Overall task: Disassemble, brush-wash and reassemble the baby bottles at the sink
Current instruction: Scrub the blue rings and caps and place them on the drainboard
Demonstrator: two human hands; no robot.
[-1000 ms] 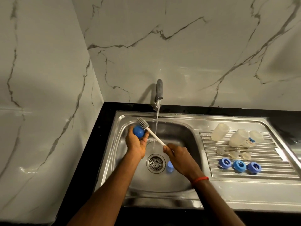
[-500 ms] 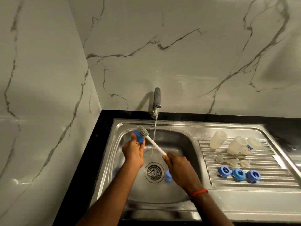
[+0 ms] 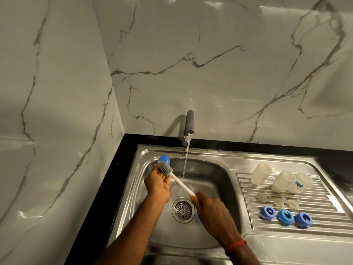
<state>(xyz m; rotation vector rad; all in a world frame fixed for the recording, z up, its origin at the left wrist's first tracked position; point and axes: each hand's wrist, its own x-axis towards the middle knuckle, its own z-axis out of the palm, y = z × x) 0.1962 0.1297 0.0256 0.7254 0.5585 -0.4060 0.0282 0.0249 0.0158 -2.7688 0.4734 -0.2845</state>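
Blue cap (image 3: 164, 159) held in left hand (image 3: 157, 183), fingers curled round it, over back-left corner of sink (image 3: 210, 153). Grey brush head (image 3: 165, 167) lies against cap, as far as I can see. White handle (image 3: 182, 185) slants down to right hand (image 3: 212, 209), which grips its end. Tap (image 3: 190, 124) running; stream (image 3: 186, 161) falls just right of brush head. Drain (image 3: 183, 210) between hands. On drainboard (image 3: 315, 192), well apart: three clear bottles (image 3: 261, 173), three teats (image 3: 262, 196), three blue rings (image 3: 268, 212).

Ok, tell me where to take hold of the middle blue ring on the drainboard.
Pinch the middle blue ring across its outer rim from above, fingers on its near and far edges. It lies flat, hole up, with the left ring and the right ring close beside it.
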